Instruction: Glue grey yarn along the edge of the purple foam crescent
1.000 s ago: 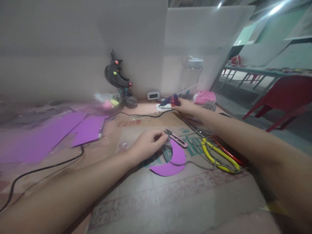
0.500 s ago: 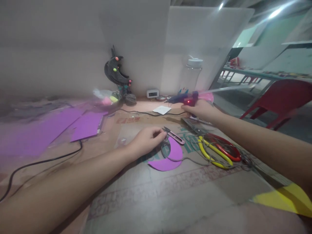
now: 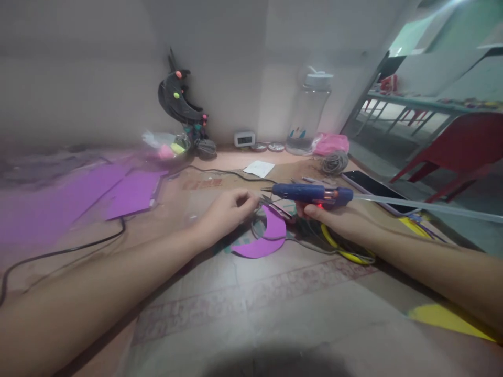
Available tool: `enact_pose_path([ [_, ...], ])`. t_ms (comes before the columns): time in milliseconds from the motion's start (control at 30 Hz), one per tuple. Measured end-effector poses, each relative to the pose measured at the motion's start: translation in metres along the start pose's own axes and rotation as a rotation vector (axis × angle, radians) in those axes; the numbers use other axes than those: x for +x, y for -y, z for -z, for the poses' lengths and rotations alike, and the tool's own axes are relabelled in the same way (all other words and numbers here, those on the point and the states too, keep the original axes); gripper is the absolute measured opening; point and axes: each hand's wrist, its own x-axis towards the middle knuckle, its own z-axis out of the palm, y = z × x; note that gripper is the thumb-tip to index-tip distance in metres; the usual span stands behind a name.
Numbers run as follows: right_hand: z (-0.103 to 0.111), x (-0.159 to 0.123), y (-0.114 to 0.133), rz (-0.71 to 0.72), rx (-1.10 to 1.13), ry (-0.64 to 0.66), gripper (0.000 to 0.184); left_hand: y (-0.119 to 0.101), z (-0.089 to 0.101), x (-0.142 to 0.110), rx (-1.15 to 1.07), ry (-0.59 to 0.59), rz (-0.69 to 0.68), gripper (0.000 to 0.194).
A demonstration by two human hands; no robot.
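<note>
In my right hand [image 3: 328, 217] is a blue hot glue gun [image 3: 310, 192], its nozzle pointing left and a long clear glue stick [image 3: 428, 206] sticking out of its back. A red light glows by my fingers. My left hand [image 3: 230, 209] is closed in a pinch at the upper tip of a purple paper crescent [image 3: 271, 238]; what the fingertips hold is hidden. Small thread snips [image 3: 280, 209] lie beside those fingertips, below the nozzle. Grey yarn [image 3: 310, 246] runs across the crescent and off to the right, near yellow-handled pliers [image 3: 356, 256] partly covered by my right hand.
Purple sheets [image 3: 135, 196] and a black cord [image 3: 63, 253] lie left. Behind stand a dark crescent ornament [image 3: 176, 99], a small clock [image 3: 244, 139], a bottle [image 3: 308, 112] and a yarn ball [image 3: 334, 163]. A phone [image 3: 377, 191] is at right; cardboard [image 3: 236, 314] covers the front.
My right hand has brought the glue gun down and nearer, over the pliers, with the nozzle close to my left fingertips. My left hand keeps its pinch by the crescent.
</note>
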Motion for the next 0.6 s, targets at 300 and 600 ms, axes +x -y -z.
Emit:
enact_pose_path([
  [300, 0.000, -0.003, 0.009, 0.033, 0.052, 0.072, 0.032, -0.004, 0.003, 0.001, -0.035, -0.056, 0.048, 0.032],
  [600, -0.001, -0.005, 0.013, -0.012, -0.044, -0.062, 0.027, -0.002, 0.002, 0.002, -0.050, -0.084, 0.032, 0.028],
])
